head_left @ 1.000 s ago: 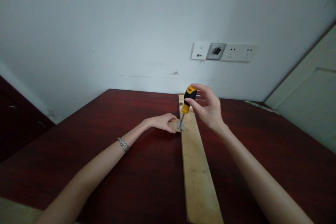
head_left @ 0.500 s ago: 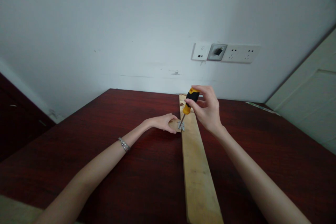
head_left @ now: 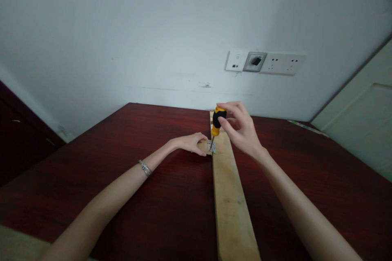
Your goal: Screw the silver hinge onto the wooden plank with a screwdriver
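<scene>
My right hand [head_left: 238, 127] is closed round the yellow and black handle of a screwdriver [head_left: 219, 118]. The shaft points down, with its tip at a small metal hinge [head_left: 212, 147]. That hinge bridges a short wooden block [head_left: 203, 147] and the left edge of a long wooden board [head_left: 230, 187]. Thumb and fingers of my left hand [head_left: 192, 143] grip the short block from its left side, pressing it against the board. The exact contact of the tip with a screw is too small to make out.
Beneath everything is a dark red wooden tabletop [head_left: 159, 208], its far edge against a white wall [head_left: 147, 28]. Wall sockets [head_left: 283, 64] with a black plug [head_left: 256, 61] sit above it. A thin flat strip [head_left: 308, 127] lies at the far right edge, near a pale door [head_left: 370, 118].
The screwdriver's handle has swung left and stands more upright, my right fingers moving with it. My left hand keeps its grip on the block. The view has shifted slightly.
</scene>
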Tool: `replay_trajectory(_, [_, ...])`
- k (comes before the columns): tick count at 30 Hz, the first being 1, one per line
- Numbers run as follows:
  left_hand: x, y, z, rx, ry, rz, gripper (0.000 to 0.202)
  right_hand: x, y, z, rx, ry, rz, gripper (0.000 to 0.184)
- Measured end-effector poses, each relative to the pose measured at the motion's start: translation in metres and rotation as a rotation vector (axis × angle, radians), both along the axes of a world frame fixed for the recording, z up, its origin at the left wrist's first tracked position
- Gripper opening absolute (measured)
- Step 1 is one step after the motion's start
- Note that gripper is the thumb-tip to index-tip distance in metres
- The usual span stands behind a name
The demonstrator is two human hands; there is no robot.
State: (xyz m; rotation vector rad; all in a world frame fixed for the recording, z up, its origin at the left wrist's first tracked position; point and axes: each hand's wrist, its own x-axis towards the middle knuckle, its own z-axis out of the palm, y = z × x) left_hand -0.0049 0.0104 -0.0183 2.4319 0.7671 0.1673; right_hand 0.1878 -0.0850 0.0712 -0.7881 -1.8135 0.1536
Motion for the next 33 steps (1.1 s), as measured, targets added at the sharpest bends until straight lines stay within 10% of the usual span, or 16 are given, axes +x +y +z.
replay_trajectory(33, [0.0018, -0.0028, 0.002, 0.02, -0.021, 0.018, 0.065, 0.0055, 0.0033, 0.0026, -0.092, 0.091, 0.105, 0.031])
